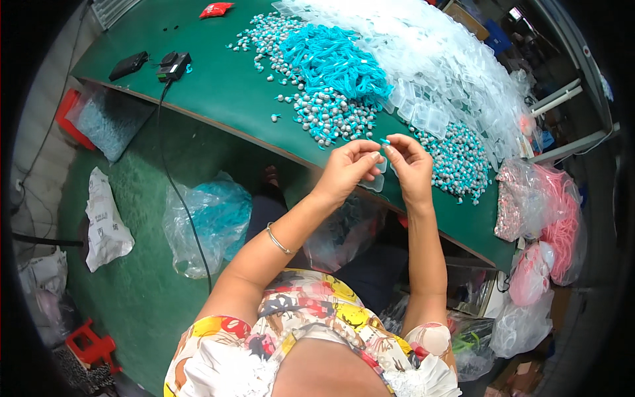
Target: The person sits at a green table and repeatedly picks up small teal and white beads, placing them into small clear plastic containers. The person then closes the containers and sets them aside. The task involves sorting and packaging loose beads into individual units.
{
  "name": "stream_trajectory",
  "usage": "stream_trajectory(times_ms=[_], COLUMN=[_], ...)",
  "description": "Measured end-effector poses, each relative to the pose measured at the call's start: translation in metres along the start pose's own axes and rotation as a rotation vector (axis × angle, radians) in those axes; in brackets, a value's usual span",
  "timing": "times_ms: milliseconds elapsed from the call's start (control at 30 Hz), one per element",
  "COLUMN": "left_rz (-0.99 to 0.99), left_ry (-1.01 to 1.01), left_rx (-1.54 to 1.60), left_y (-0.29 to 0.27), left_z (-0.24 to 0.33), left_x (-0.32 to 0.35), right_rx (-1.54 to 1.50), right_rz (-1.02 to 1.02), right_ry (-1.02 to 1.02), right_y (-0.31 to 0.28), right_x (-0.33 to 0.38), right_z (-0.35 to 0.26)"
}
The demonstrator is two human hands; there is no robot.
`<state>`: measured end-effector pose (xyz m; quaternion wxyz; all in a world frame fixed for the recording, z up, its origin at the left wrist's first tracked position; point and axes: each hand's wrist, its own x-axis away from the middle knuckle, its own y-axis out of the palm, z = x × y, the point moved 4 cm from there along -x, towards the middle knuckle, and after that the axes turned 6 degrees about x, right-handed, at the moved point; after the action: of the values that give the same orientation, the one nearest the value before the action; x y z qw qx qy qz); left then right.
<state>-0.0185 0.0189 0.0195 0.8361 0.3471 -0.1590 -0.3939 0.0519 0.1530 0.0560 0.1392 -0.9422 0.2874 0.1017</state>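
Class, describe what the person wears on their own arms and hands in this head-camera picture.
Both forearms are bare, with no gloves. The left hand has a thin silver-coloured metal bangle on its forearm. The right hand and wrist show no jewellery. Short, colourful floral-patterned sleeves end near the shoulders.

Bright even light — sharp centre, fisheye-bent dark rim.
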Motion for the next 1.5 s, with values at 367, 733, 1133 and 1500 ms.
stream_trajectory(times_ms=[367, 733, 1133, 1500], left_rz=[0.046, 0.052, 0.014, 0.012], left_ry=[-0.049, 0.012, 0.023, 0.14], left_rx=[0.252, 0.316, -0.036, -0.342], left_y=[0.024, 0.021, 0.007, -0.014], left_z=[-0.001, -0.009, -0.005, 0.002], left_x=[0.01, 0.014, 0.002, -0.002], right_rx=[0.156, 0.501, 0.46, 1.445], right_rz=[0.24, 0.294, 0.108, 0.172], right_ry=[-0.227, -0.523, -0.315, -0.234], right_y=[0.004, 0.013, -0.011, -0.054], right_x=[0.041, 0.051, 0.02, -0.076], right_z=[-0.029, -0.046, -0.02, 0.063])
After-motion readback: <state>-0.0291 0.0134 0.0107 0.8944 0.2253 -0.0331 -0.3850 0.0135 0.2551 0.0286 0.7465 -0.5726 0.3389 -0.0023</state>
